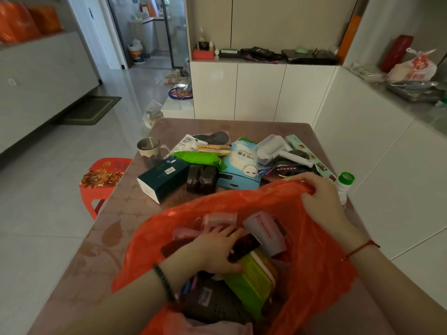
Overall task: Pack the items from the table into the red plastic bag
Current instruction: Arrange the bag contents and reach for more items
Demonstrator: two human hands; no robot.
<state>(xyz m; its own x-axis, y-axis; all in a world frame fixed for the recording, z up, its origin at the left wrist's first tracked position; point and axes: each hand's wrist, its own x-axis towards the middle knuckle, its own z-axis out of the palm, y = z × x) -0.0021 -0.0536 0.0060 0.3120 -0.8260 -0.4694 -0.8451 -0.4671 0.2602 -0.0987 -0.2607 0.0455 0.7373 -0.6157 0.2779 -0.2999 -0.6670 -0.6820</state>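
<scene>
Gently: treat red plastic bag [314, 250] as thin, limp, tearable; hold at bunched rim, pinched there by right hand [319, 198]. Gripping dark packet [245, 246] inside with left hand [212, 250].

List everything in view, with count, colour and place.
red plastic bag: one, red-orange, near table edge
green pack: one, green, inside bag
dark green box: one, dark green, table left
brown pack: one, brown, table centre
blue packet: one, light blue, table centre
steel mug: one, silver, table's far left
white bottle: one, green-capped white, table right
table: one, pinkish-brown, under everything
red stool: one, red, floor, left
left hand: inside bag, grips dark red packet
right hand: grips bag's far rim
</scene>
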